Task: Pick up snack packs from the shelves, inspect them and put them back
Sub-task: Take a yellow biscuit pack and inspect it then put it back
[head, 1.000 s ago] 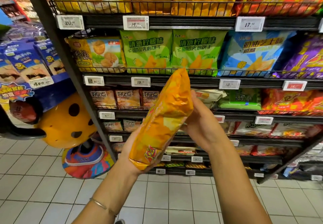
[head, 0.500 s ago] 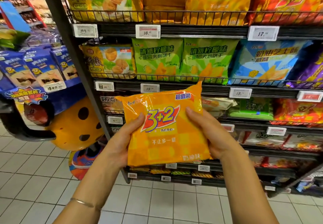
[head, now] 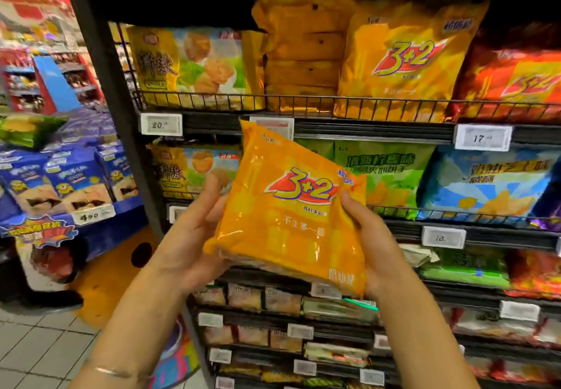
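Orange snack pack [head: 288, 215] held in front of the shelves [head: 364, 129]

Left hand [head: 194, 234] and right hand [head: 373, 246] grasp the pack's opposite edges — front facing the camera, tilted, just below the shelf's yellow bags [head: 403, 64].

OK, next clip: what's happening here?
A person stands at a snack shelf holding an orange 3+2 pack in both hands, printed front facing them. The left hand grips its left edge, the right hand its right edge. The pack is tilted, off the shelf, in front of the green and yellow packs. A matching 3+2 pack sits on the shelf above.
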### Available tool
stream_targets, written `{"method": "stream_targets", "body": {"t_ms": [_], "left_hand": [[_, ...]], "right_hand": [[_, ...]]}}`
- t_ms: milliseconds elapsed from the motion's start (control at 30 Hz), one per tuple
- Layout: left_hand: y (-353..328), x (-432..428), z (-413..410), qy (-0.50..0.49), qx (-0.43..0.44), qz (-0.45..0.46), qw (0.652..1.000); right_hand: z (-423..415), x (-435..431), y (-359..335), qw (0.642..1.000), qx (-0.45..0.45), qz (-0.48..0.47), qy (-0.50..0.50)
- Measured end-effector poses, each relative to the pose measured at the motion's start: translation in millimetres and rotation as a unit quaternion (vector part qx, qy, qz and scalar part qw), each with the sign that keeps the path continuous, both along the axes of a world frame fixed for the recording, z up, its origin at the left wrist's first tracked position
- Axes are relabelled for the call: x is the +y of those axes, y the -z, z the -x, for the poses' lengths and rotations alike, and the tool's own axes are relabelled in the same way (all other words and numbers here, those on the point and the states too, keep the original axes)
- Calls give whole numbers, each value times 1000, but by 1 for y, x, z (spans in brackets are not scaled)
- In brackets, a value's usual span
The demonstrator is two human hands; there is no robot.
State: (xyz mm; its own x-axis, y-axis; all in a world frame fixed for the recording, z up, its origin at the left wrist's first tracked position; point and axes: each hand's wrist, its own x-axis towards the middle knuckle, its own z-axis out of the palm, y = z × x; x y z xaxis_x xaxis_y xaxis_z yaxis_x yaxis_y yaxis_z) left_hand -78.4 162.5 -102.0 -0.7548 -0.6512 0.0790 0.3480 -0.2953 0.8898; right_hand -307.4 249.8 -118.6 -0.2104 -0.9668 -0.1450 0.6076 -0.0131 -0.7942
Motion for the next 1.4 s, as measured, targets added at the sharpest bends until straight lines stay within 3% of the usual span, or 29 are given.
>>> {"method": "stream_targets", "body": {"t_ms": [100,167,233,300,367,467,567,667,800,867,967,1200,1400], "left_hand": [[-33,-29,21,-166,-150,99,970],[-54,-42,32,-144,-161,162,963],[-76,-62,43,-180,-158,259,936],[-103,-88,52,-271,-135,351,886],[-126,-115,55,-369,-130,437,810],[-144,-149,55,-437,-186,557,681],[-152,-168,60,-453,-231,606,612],[-151,-179,66,-471,-256,615,578],[-144,-176,72,-491,-213,629,564],[-140,-171,77,-488,-218,634,559],[-141,-169,83,-487,-236,631,556],[-152,-176,93,-494,-224,601,587],[-160,-174,98,-508,-245,598,570]], "right_hand": [[10,-23,-30,986,132,55,86],[14,-36,-56,953,227,119,160],[17,-49,-82,895,303,197,262],[19,-63,-107,807,384,255,368],[21,-79,-126,741,424,285,437],[23,-100,-142,699,435,323,467],[19,-109,-146,666,459,360,465],[23,-114,-144,682,440,371,451],[39,-119,-148,838,341,238,353],[43,-124,-150,878,301,200,314],[43,-131,-159,885,298,195,299],[46,-135,-179,887,296,169,310],[48,-135,-176,872,280,232,329]]}}
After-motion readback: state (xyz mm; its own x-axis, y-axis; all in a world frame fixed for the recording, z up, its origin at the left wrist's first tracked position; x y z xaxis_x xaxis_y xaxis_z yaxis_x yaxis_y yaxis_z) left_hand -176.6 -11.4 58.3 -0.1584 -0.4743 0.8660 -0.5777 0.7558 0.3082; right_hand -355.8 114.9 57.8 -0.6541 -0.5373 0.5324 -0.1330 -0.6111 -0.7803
